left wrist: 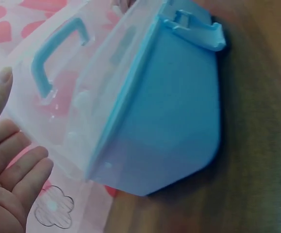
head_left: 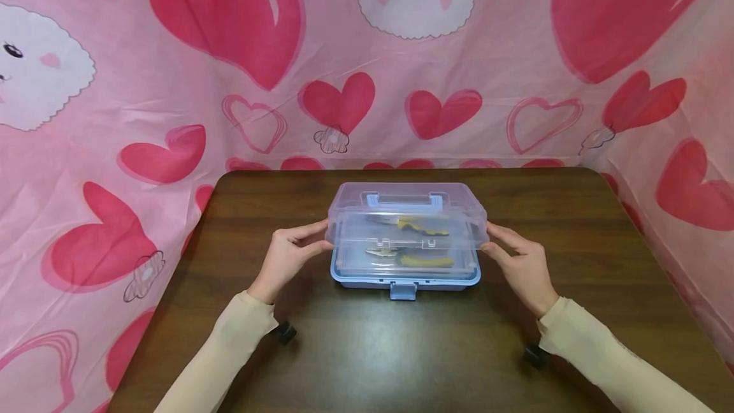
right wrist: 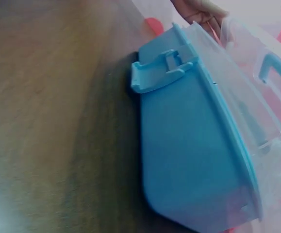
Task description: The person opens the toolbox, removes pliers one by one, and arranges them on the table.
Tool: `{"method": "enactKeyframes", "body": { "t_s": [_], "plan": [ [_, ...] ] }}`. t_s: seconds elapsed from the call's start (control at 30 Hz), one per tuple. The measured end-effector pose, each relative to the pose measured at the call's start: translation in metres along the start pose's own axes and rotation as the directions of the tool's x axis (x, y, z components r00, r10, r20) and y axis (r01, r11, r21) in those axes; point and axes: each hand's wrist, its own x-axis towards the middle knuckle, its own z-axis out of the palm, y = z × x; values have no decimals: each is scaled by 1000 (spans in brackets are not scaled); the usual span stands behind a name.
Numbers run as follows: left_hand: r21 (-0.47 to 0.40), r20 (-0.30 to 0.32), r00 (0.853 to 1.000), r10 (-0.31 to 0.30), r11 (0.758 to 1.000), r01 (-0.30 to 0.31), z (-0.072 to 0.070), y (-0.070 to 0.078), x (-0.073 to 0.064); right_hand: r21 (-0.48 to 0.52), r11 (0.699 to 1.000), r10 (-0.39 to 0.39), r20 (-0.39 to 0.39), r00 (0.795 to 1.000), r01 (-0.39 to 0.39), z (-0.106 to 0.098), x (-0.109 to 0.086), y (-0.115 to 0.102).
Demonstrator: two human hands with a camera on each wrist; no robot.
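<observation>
A toolbox with a light blue base [head_left: 367, 284] and a clear lid [head_left: 401, 199] stands on the table, the lid tilted up at the front. My left hand [head_left: 287, 257] touches the lid's left end with extended fingers and thumb. At the opposite end, my right hand [head_left: 518, 266] does the same. The left wrist view shows the left fingers [left wrist: 26, 170] fairly straight beside the lid. Inside the box lie a plier-like tool with yellow handles [head_left: 427, 262] and another yellow-and-black-handled tool [head_left: 421, 229], blurred through the plastic.
A blue carry handle [left wrist: 57, 48] is on the lid, and a blue latch [head_left: 403, 290] hangs down at the base's front. The dark wooden table [head_left: 378, 349] ends at a pink heart-patterned cloth [head_left: 395, 62] behind and at both sides.
</observation>
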Motion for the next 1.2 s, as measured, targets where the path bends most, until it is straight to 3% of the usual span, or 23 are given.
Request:
{"method": "enactKeyframes", "body": {
  "t_s": [0.2, 0.4, 0.73, 0.83, 0.97, 1.07, 1.2],
  "plan": [
    [-7, -45, 999, -7, 1000, 6, -1, 12, 11, 64, 996, 62, -76, 995, -57, 3, 11, -12],
    [14, -77, 997, 16, 1000, -14, -2, 23, 23, 73, 993, 105, -202, 974, -92, 8, 24, -23],
    [-59, -136, 990, 37, 997, -46, -3, 33, 54, 169, 977, 166, -203, 965, -133, 8, 47, -37],
    [-54, -171, 985, 24, 998, -34, -2, 35, 63, 225, 965, 175, -181, 968, -133, 8, 53, -33],
    [-87, -185, 983, 7, 996, -24, -3, 36, 76, 379, 920, 148, -91, 985, -103, 5, 63, -21],
    [-135, -166, 986, -6, 991, -17, -3, 33, 84, 481, 873, 94, 7, 996, -86, 2, 69, -11],
    [-176, -114, 993, -27, 984, 6, 0, 26, 87, 517, 851, 37, 110, 993, -89, -2, 75, 0]
  ]
}}
